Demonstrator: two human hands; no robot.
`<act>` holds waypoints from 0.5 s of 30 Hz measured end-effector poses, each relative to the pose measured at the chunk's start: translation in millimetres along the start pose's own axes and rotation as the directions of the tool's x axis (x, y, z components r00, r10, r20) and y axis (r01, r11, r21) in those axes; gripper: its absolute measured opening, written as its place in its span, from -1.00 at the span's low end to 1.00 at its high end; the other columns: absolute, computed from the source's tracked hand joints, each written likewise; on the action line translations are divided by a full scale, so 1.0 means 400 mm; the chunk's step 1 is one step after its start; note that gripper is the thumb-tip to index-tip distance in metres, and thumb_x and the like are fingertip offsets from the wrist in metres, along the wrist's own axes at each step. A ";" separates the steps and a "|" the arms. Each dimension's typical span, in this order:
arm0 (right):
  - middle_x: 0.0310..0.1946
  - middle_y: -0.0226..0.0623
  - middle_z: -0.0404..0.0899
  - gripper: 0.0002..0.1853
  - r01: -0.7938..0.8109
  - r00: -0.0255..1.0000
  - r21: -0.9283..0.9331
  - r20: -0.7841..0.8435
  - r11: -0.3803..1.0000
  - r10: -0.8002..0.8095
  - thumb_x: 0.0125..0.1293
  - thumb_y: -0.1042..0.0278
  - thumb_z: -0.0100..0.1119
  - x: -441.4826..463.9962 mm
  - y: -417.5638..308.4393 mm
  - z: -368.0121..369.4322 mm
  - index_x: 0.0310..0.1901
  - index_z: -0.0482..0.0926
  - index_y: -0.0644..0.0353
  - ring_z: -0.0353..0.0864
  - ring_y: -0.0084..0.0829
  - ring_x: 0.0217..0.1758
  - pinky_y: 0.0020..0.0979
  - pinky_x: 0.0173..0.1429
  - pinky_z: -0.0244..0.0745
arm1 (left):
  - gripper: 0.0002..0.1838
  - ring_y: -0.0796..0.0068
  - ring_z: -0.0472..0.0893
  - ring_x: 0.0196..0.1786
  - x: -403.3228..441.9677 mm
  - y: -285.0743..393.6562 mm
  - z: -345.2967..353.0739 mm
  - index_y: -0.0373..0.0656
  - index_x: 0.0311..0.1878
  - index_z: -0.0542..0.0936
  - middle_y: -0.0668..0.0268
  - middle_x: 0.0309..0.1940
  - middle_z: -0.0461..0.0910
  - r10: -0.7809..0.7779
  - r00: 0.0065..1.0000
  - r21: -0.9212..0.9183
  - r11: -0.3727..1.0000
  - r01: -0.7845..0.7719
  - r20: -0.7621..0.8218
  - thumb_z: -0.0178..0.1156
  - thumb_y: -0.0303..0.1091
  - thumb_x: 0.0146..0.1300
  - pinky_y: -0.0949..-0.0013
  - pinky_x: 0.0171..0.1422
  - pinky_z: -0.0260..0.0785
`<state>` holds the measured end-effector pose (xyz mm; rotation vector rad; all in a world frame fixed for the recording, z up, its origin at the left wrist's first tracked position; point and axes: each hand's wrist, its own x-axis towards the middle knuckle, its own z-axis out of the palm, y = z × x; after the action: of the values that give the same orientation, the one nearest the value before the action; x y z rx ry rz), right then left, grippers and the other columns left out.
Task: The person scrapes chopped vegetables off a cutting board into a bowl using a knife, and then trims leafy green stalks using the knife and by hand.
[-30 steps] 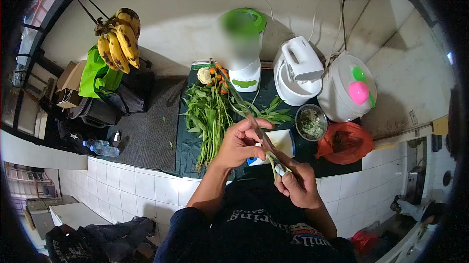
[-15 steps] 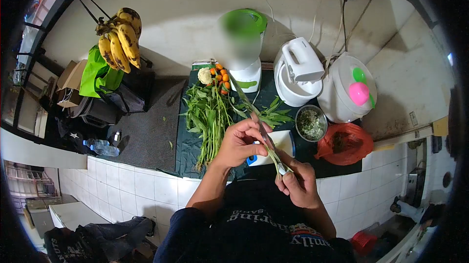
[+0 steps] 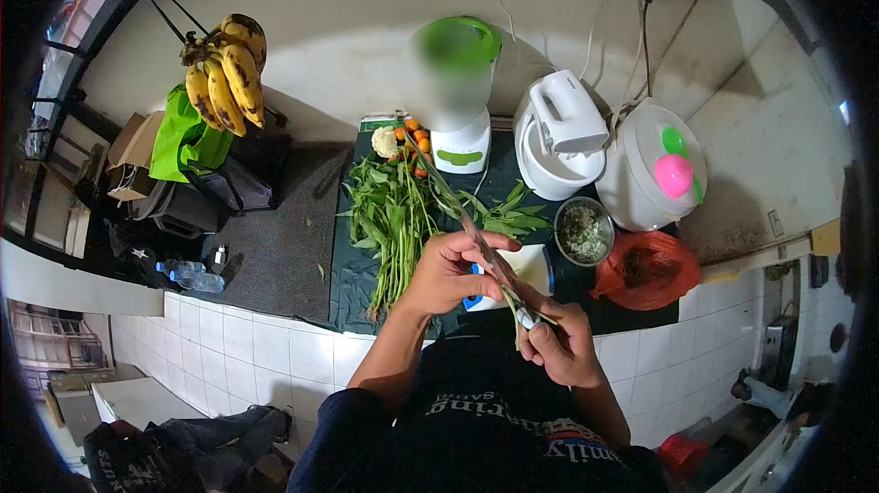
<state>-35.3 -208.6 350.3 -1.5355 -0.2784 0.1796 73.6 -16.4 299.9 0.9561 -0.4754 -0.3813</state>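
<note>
My right hand (image 3: 563, 346) is closed around the metallic handle of a knife (image 3: 480, 241). Its blade slants up and left, across the front of my left hand (image 3: 447, 275). The thumb and fingers of my left hand pinch a leafy green stem (image 3: 513, 317), whose lower end hangs beside the knife handle. Leaves (image 3: 444, 191) beyond the blade appear to belong to it. Below both hands lies a white cutting board (image 3: 529, 262) with blue edges, partly hidden. Left of my left hand rests a bunch of long-stemmed leafy greens (image 3: 396, 227); loose leaves (image 3: 515, 216) lie behind the board.
A metal bowl of chopped pieces (image 3: 584, 231) and a red plastic bag (image 3: 648, 271) stand at right. Behind are a blender (image 3: 460, 140), a stand mixer (image 3: 563, 131) and a white lidded container (image 3: 650, 163). Cauliflower (image 3: 385, 142) and small orange fruits (image 3: 421, 138) sit at back. Bananas (image 3: 224, 76) hang left.
My left index finger has stretched out further to the right, over the blade. The stem ends by the knife handle have swung to hang more downward. Both hands stay in nearly the same place.
</note>
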 end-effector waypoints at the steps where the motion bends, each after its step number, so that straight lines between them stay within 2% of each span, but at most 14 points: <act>1: -0.59 -0.47 0.49 -0.44 0.000 1.000 0.001 0.000 1.000 0.000 0.59 0.09 0.02 0.001 0.000 0.002 0.45 0.38 0.28 0.44 -0.64 -0.56 -0.52 -0.42 0.36 | -0.34 0.30 0.76 -0.23 0.000 -0.009 -0.005 -0.39 0.15 0.58 0.31 -0.41 0.73 0.036 0.999 0.018 0.999 -0.036 0.015 0.60 -0.43 -0.06 0.23 -0.05 0.63; 3: -0.59 -0.47 0.49 -0.45 0.013 1.000 0.017 -0.007 1.000 -0.013 0.59 0.10 0.02 0.005 -0.004 0.004 0.44 0.38 0.29 0.44 -0.65 -0.56 -0.53 -0.43 0.36 | -0.31 0.31 0.76 -0.22 0.001 -0.014 -0.008 -0.40 0.18 0.57 0.32 -0.41 0.73 0.071 0.997 0.035 0.997 -0.072 0.031 0.60 -0.43 -0.06 0.23 -0.05 0.62; 10: -0.53 -0.42 0.53 -0.46 -0.030 0.999 0.021 0.014 0.999 0.030 0.59 0.16 0.01 0.018 -0.016 0.002 0.44 0.36 0.33 0.46 -0.63 -0.54 -0.53 -0.42 0.37 | -0.29 0.35 0.76 -0.21 0.001 -0.017 -0.005 -0.40 0.20 0.57 0.36 -0.39 0.73 0.039 0.999 0.067 0.997 -0.039 0.010 0.61 -0.42 -0.08 0.25 -0.02 0.61; 15: -0.43 -0.36 0.58 -0.45 -0.047 0.998 0.121 -0.028 0.992 0.051 0.58 0.24 0.05 0.021 0.001 0.008 0.46 0.30 0.38 0.45 -0.62 -0.53 -0.52 -0.42 0.39 | -0.31 0.45 0.73 -0.20 0.006 -0.021 0.001 -0.40 0.21 0.58 0.38 -0.39 0.72 0.010 1.000 0.047 0.999 -0.011 0.023 0.61 -0.44 -0.05 0.32 0.01 0.56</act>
<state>-28.2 -203.0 350.7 -1.4250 -0.2019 0.2078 74.5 -22.3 293.6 0.9956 -0.5118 -0.3728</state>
